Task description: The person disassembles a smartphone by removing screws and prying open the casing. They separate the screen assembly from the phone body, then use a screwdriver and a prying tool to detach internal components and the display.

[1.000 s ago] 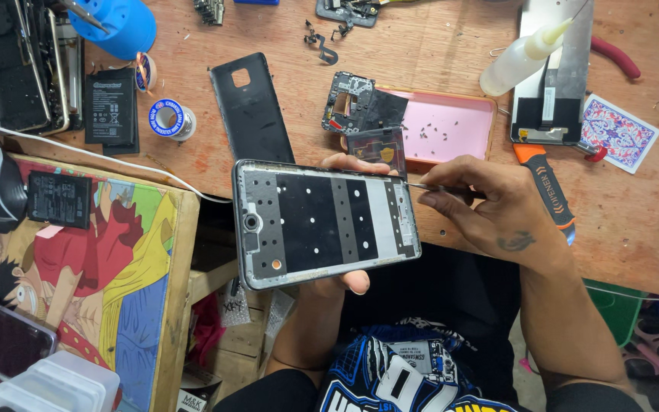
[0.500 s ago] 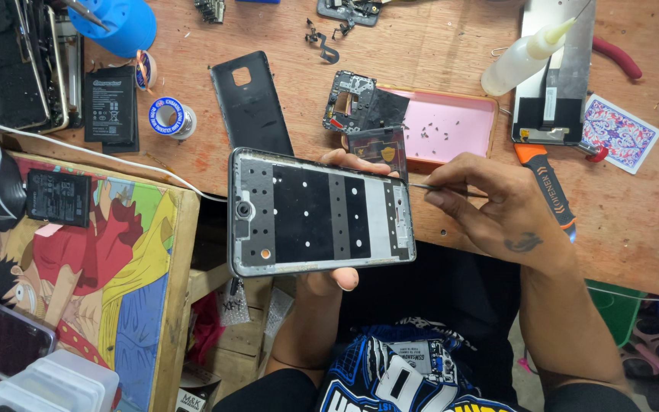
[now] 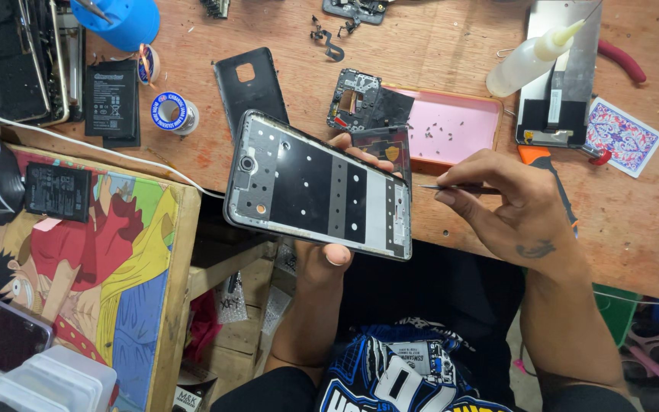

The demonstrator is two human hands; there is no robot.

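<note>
Phone frame [image 3: 318,187], stripped, held in the air over the near edge of the wooden bench [image 3: 436,61], tilted with its camera end up and to the left. Left hand [image 3: 329,255] supports it from below: thumb tip shows at the lower long edge, fingertips curl over the upper long edge; fingers clamped on the frame.

Right hand [image 3: 516,206] sits just right of the frame's short edge, not touching it. Fingers pinched together on thin tweezers [image 3: 451,188], tip pointing left at the frame's right end; a small gap remains between tip and frame.

Behind the frame, touching or nearly so: pink tray [image 3: 459,126] with loose screws, and a circuit board [image 3: 360,99] at its left edge. Black back cover [image 3: 249,84] lies flat just above the frame's upper left corner.

Open room: bare bench strip right of the right hand. Left side is closed in by a cartoon-printed board [image 3: 93,275], a black battery [image 3: 56,191] lying on it.
</note>
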